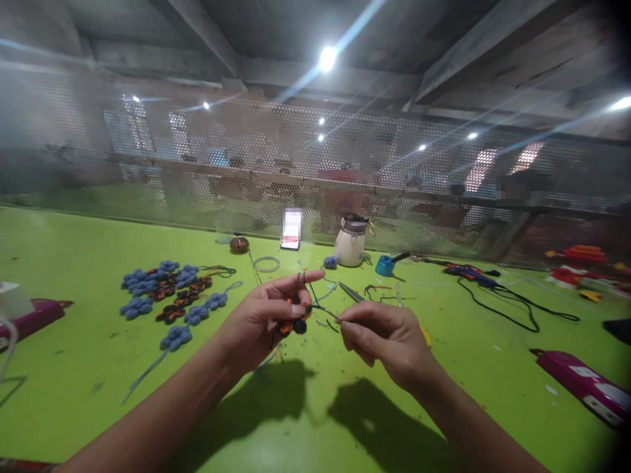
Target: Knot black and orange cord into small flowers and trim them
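Note:
Pinched between the thumb and fingers of my left hand [269, 310] is a small crochet piece [298, 324] in dark and orange yarn. Dark yarn loops over my left index finger, which points to the right. My right hand [384, 335] grips a thin crochet hook [329, 313], its tip at the yarn beside the piece. Both hands are raised above the green table. To the left lie several blue crochet flowers [139, 282] and several dark orange-brown ones [173, 309]. A ball of dark orange yarn [239, 245] sits further back.
A phone [291, 230] stands upright at the back, near a white jar [351, 242] and a blue pot [385, 265]. Scissors [351, 292] lie behind my right hand. A glue gun [470, 274] with its cord and a purple power strip [586, 384] are on the right.

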Action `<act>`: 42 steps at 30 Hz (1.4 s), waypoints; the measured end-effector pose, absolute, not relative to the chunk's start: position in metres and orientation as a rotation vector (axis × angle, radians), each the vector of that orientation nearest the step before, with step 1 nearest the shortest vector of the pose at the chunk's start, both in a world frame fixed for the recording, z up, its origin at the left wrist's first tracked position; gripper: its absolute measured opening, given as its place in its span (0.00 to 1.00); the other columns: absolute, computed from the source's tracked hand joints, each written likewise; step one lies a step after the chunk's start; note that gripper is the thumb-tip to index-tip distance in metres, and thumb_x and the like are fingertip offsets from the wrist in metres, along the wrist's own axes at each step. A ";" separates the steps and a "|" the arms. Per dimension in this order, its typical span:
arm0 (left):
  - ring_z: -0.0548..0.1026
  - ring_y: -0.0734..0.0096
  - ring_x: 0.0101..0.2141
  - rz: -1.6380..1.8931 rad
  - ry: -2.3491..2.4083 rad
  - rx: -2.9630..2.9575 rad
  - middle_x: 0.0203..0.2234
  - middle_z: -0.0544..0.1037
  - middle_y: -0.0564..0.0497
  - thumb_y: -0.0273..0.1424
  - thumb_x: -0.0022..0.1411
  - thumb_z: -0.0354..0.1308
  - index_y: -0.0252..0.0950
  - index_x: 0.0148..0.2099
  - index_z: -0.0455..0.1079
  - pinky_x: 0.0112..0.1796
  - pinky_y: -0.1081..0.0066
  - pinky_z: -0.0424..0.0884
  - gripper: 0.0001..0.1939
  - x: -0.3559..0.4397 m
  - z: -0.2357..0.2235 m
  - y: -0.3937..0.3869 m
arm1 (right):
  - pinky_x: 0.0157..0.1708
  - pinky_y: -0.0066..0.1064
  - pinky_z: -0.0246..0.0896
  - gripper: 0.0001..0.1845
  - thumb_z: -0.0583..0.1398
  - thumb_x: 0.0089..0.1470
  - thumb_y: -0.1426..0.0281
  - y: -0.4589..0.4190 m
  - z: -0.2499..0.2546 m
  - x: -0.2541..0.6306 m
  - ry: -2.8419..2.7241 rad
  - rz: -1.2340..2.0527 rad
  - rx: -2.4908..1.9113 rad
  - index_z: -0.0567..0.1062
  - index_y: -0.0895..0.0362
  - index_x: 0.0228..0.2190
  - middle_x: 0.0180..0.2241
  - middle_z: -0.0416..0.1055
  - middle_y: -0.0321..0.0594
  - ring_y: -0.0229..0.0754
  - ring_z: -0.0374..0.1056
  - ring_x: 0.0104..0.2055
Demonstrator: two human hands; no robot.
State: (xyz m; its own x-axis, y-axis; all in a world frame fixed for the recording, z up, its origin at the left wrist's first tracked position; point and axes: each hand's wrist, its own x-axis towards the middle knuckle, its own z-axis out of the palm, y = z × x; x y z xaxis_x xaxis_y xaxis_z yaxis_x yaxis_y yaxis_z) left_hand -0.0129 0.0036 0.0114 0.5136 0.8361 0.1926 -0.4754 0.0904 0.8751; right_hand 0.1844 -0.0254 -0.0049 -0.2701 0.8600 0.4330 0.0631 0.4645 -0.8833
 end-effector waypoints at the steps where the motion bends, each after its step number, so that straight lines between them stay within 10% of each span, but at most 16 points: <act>1: 0.61 0.83 0.22 0.996 0.443 1.147 0.26 0.66 0.53 0.19 0.46 0.57 0.34 0.48 0.70 0.20 0.82 0.56 0.23 -0.012 0.010 0.003 | 0.12 0.23 0.48 0.06 0.60 0.50 0.69 -0.024 -0.006 0.184 -1.610 1.049 -0.773 0.74 0.58 0.31 0.18 0.66 0.33 0.29 0.54 0.14; 12: 0.64 0.76 0.26 1.021 0.623 1.788 0.27 0.67 0.54 0.20 0.52 0.54 0.43 0.62 0.47 0.27 0.75 0.61 0.37 0.000 0.003 -0.002 | 0.13 0.22 0.46 0.09 0.61 0.49 0.67 -0.017 -0.005 0.179 -1.515 1.196 -0.894 0.74 0.58 0.33 0.19 0.66 0.33 0.28 0.55 0.14; 42: 0.67 0.75 0.28 0.945 0.500 1.248 0.29 0.69 0.52 0.19 0.47 0.61 0.34 0.60 0.52 0.31 0.71 0.64 0.38 -0.001 -0.002 0.006 | 0.15 0.23 0.35 0.10 0.62 0.48 0.67 -0.011 -0.012 0.181 -1.387 1.478 -0.875 0.68 0.61 0.25 0.17 0.59 0.29 0.25 0.48 0.15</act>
